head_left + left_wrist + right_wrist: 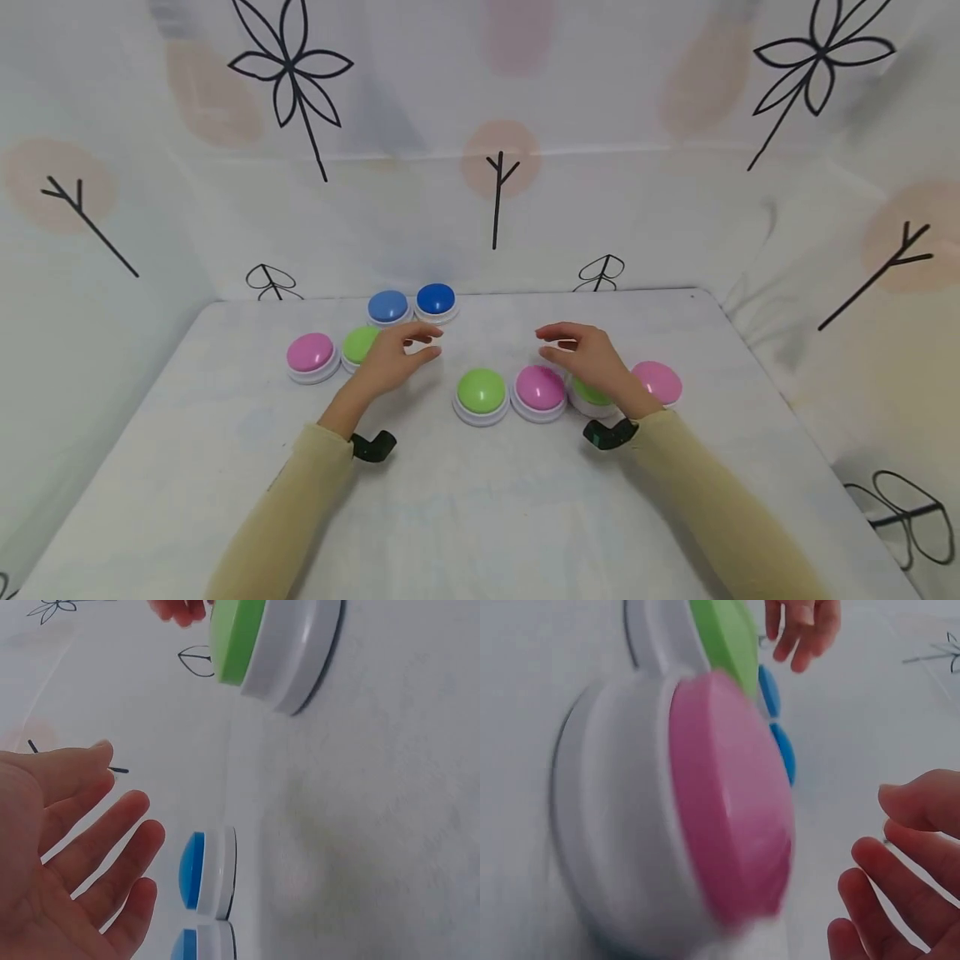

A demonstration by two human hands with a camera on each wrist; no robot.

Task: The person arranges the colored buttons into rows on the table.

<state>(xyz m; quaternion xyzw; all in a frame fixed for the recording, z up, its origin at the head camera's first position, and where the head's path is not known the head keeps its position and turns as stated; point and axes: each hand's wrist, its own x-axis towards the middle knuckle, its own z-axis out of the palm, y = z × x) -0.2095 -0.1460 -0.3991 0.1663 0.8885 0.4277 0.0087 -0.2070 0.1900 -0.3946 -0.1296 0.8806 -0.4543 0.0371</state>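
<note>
My left hand (392,362) hovers over the table with fingers loosely bent and nothing in them. It partly covers a green push button (359,343); beside that is a pink button (311,353). Behind stand a lighter blue button (387,307) and a darker blue one (436,298). My right hand (592,360), likewise holding nothing, is raised above the right-hand row. In that row are a green button (482,392), a pink button (540,388), another green one (591,395) partly hidden by the right hand, and a pink one (657,382) partly behind the wrist.
Every button has a round white base and stands on a white-covered table (480,517). A white cloth (420,208) printed with black plant drawings rises behind and at both sides. Each wrist wears a dark band (373,447), below beige sleeves (300,500).
</note>
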